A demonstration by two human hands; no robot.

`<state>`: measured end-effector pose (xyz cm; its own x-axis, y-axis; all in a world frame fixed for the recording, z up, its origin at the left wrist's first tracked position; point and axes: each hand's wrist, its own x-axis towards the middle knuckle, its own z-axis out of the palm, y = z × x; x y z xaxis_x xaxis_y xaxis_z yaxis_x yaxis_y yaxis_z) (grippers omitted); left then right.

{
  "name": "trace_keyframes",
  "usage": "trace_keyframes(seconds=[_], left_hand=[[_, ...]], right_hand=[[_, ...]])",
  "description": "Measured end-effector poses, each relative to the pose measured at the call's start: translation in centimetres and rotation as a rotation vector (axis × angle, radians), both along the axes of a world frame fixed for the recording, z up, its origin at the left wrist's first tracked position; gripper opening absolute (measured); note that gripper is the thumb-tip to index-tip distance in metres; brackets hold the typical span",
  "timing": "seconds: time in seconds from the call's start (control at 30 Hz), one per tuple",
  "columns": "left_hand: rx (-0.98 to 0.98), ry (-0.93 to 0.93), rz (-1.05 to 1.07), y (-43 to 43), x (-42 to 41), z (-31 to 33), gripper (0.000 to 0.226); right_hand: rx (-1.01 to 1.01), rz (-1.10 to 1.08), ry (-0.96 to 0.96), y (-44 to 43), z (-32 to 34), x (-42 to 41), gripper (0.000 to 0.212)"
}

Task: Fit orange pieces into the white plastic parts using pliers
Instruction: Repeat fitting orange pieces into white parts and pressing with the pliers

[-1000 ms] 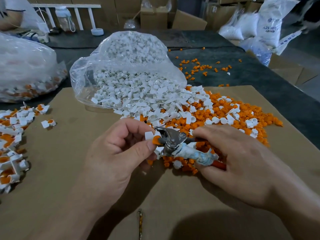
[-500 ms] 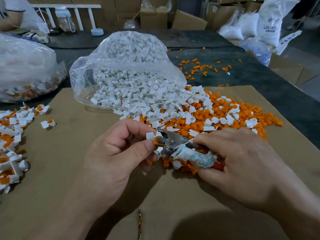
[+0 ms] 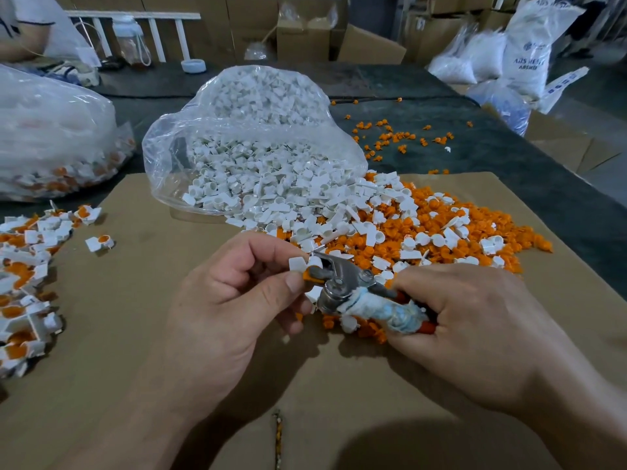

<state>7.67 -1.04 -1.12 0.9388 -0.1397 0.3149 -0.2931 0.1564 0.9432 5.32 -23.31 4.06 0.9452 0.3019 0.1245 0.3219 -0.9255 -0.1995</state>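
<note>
My left hand (image 3: 234, 300) pinches a small white plastic part (image 3: 300, 264) with an orange piece (image 3: 307, 275) at its lower side, between thumb and fingers. My right hand (image 3: 475, 320) grips the cloth-wrapped handles of metal pliers (image 3: 342, 283), whose jaws close on the orange piece and the white part. Behind the hands lies a heap of loose orange pieces (image 3: 475, 228) mixed with white parts (image 3: 339, 218) on the cardboard sheet (image 3: 135, 334).
An open clear bag (image 3: 258, 144) spills white parts onto the cardboard. Fitted white-and-orange parts (image 3: 23, 266) pile at the left edge, one lone part (image 3: 98, 242) beside them. Another filled bag (image 3: 51, 137) sits far left. Stray orange pieces (image 3: 393, 137) dot the dark table.
The pliers' jaws have closed over the orange piece and white part, and both hands have shifted slightly. The orange piece shows less than before.
</note>
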Motion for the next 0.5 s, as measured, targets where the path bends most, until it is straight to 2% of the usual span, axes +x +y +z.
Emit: trace_keyframes(seconds=[0.1, 0.2, 0.3, 0.43, 0.5], left_hand=[[0.001, 0.029, 0.033, -0.1, -0.1, 0.3, 0.011], [-0.018, 0.095, 0.13, -0.3, 0.0, 0.6, 0.009], [0.03, 0.169, 0.194, -0.1, 0.2, 0.8, 0.016], [0.172, 0.256, 0.153, -0.5, -0.4, 0.6, 0.022], [0.131, 0.294, 0.146, -0.8, -0.5, 0.4, 0.035]], right_hand=[[0.018, -0.02, -0.04, 0.1, -0.5, 0.0, 0.034], [0.039, -0.02, -0.048, -0.2, -0.9, 0.4, 0.045], [-0.029, -0.064, -0.088, -0.6, -1.3, 1.3, 0.054], [-0.143, -0.135, -0.125, -0.3, -1.9, 1.9, 0.06], [-0.193, -0.151, -0.093, 0.0, -2.1, 2.1, 0.065]])
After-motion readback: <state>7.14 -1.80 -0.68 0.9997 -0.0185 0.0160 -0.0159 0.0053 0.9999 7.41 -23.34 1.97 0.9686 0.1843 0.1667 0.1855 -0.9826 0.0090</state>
